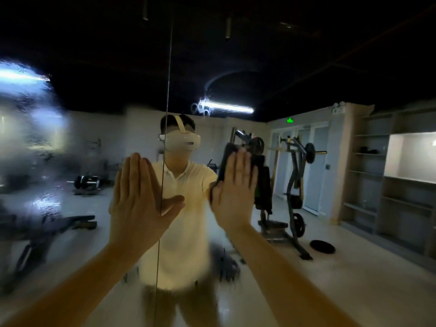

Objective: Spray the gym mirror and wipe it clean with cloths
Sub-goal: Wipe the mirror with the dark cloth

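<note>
The mirror point(47, 149) straight ahead is wet and smeary on its left, clearer on the right. One dark cloth point(226, 159), pinned to the glass under the flat right hand point(232, 192); left hand point(139, 199) flat too, thumb splayed.

No words or numbers can be read. A green lit sign point(289, 120) glows above the doors point(304, 166) reflected in the mirror point(306, 67). It is probably an exit sign, but its marks are too small to make out.
</note>
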The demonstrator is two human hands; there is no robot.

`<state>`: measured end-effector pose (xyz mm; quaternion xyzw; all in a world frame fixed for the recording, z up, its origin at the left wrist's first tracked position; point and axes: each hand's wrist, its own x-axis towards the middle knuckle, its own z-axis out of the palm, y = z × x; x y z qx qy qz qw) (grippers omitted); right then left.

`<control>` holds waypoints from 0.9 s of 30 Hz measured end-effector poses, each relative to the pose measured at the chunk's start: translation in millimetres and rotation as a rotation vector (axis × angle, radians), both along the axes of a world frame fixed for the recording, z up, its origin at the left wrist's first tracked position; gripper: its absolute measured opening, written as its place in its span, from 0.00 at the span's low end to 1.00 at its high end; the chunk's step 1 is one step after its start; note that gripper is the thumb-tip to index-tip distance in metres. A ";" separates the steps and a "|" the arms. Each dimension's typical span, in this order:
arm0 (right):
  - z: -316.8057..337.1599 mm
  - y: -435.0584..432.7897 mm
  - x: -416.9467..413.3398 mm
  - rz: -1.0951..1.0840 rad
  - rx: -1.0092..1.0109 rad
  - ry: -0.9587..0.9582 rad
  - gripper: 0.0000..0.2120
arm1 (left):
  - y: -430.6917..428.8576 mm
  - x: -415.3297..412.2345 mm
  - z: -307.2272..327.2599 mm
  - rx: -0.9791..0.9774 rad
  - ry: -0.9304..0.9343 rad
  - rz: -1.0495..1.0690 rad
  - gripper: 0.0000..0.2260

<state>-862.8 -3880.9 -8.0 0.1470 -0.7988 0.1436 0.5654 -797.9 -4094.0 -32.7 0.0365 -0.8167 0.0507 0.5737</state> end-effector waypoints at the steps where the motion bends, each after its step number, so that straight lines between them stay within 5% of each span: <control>1: -5.4 -11.9 3.1 0.021 0.071 0.012 0.33 | -0.1 1.1 -5.4 0.012 0.000 -0.001 0.53; 8: -32.0 21.3 2.2 -0.018 0.515 0.041 0.31 | 27.2 -0.8 -34.9 0.117 0.044 -0.092 0.53; 17: -63.5 153.3 -35.0 -0.095 -0.100 -0.128 0.31 | 31.6 -11.1 -39.2 0.099 0.069 -0.033 0.59; 22: -97.6 157.7 -44.2 -0.043 -0.576 -0.193 0.32 | 29.0 -4.6 -37.7 0.061 0.041 0.020 0.57; 27: -111.1 85.1 -25.0 0.046 -0.411 -0.083 0.32 | 48.6 16.7 -57.3 -0.156 0.000 -0.131 0.49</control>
